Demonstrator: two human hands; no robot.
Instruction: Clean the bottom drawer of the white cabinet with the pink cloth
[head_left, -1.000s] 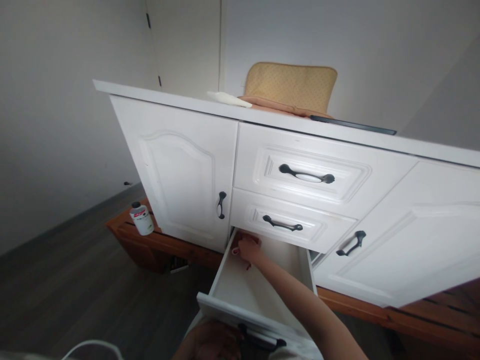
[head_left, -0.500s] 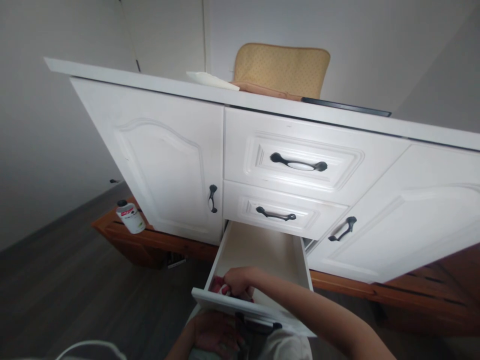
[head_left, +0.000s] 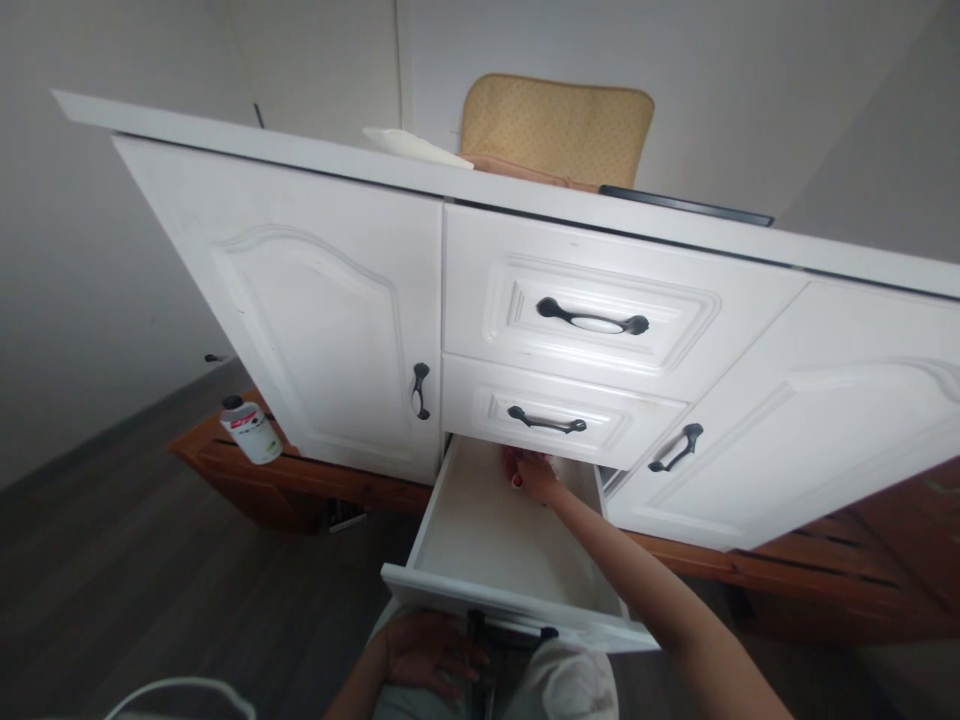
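The right hand (head_left: 534, 474), closed on a red cloth (head_left: 514, 466), has gone from the front left of the open drawer (head_left: 480, 520) to its back right. The left hand (head_left: 424, 650) rests open below the drawer front, touching nothing; a bottle (head_left: 250, 430) stands well apart, left.

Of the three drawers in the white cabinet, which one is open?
The bottom drawer is pulled out, with the right hand inside. The top drawer and middle drawer are shut.
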